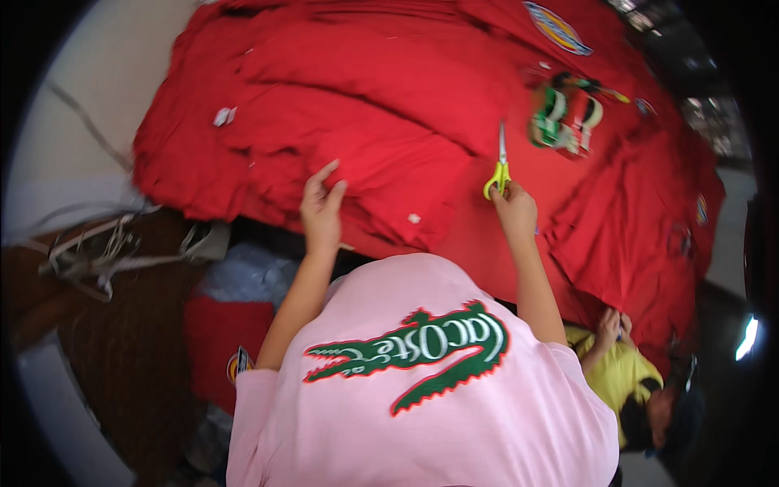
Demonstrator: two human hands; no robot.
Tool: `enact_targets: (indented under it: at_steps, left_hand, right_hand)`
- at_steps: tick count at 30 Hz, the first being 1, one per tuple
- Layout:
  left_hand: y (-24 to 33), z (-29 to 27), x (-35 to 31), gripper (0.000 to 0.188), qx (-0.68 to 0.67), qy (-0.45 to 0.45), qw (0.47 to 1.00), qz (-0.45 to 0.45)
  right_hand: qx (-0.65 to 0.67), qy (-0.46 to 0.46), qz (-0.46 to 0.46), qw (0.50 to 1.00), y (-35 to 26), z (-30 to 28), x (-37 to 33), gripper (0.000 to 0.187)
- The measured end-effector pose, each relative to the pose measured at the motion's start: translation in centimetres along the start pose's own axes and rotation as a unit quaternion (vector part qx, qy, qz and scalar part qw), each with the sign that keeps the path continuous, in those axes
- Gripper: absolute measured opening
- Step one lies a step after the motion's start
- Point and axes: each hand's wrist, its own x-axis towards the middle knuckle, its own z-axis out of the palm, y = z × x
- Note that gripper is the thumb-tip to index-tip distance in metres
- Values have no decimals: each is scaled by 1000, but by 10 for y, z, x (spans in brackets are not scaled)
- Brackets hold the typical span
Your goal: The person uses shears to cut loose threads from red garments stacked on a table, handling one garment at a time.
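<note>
A pair of scissors (497,175) with yellow handles and closed-looking blades is held by its handle in my right hand (517,213), the tips pointing away from me. My left hand (323,204) hovers at the near edge of a heap of red garments (357,154), thumb and fingers apart with nothing between them. Whether its fingertips touch the cloth I cannot tell. On the garment between my hands lies a small white tag (414,218). Bare red tabletop or flat red cloth (540,183) shows around the scissors.
Green and red tape dispensers (560,120) stand beyond my right hand. More red garments (625,211) lie at the right, where a person in a yellow shirt (621,373) handles their edge. Tangled pale cables (101,252) and a translucent plastic bag (247,274) are at the left.
</note>
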Motion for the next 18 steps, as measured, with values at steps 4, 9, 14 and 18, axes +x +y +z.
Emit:
enact_targets:
  at_steps: [4,9,14,18]
  left_hand:
    - [-1,0,-10,39,16,-45,995,-93]
    - [5,13,-9,47,9,-56,995,-85]
    - [29,13,-1,54,6,-71,996,-60]
    - [40,17,0,62,4,-93,995,-41]
  right_hand:
    - [-183,19,-8,983,77,-13,3,40]
    - [-241,19,12,970,103,-17,7,29]
    - [-221,116,76,965,83,-62,54,21]
    - [-39,260,131,956,83,-104,103,29]
